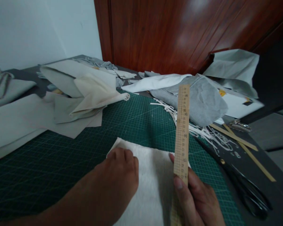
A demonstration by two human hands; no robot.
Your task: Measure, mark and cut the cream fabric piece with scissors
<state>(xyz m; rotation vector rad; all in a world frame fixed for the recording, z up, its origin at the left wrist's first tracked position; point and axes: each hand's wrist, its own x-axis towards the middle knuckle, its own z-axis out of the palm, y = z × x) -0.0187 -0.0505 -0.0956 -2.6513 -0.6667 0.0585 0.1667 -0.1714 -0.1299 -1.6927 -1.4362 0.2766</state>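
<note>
left hand [119, 175]: flat, fingers together, pressing down on white fabric piece [153, 185]; grips nothing.
right hand [198, 201]: clamped on wooden ruler [182, 131], thumb on front face.
ruler axis: near upright, top tipped away, lifted off the fabric, over its right edge.
fabric: on green cutting mat [136, 122], under and between both hands; left hand nearer.
scissors [247, 191]: right of mat, apart from right hand.
hidden: ruler's lower end and fabric's near edge cut off by frame; right fingers mostly behind ruler.
</note>
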